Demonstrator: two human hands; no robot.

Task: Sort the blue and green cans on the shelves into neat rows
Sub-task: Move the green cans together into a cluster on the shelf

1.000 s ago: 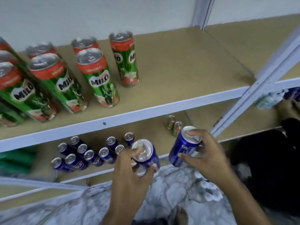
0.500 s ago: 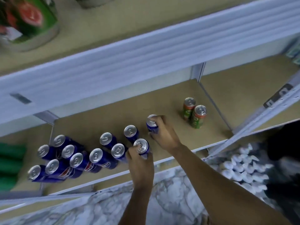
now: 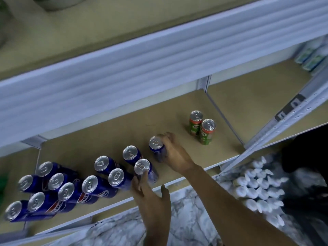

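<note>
Several blue cans [image 3: 88,185] stand in loose rows on the lower shelf [image 3: 110,137], left of centre. My right hand [image 3: 174,154] grips one blue can [image 3: 155,143] standing at the right end of the back row. My left hand [image 3: 150,192] is at the shelf's front edge, its fingertips touching the front blue can [image 3: 142,167] and its thumb spread away from it. Two green cans [image 3: 202,127] stand upright together further right on the same shelf, apart from both hands.
The white edge of the upper shelf [image 3: 159,64] hangs over the work area. A slanted metal post [image 3: 284,119] bounds the shelf on the right. Small bottles [image 3: 312,57] stand at the far right. A pack of white-capped bottles [image 3: 257,189] lies on the marble floor [image 3: 191,221].
My left hand has loosened from the front blue can, and its thumb has spread away. My right hand still holds the back-row blue can on the shelf.
</note>
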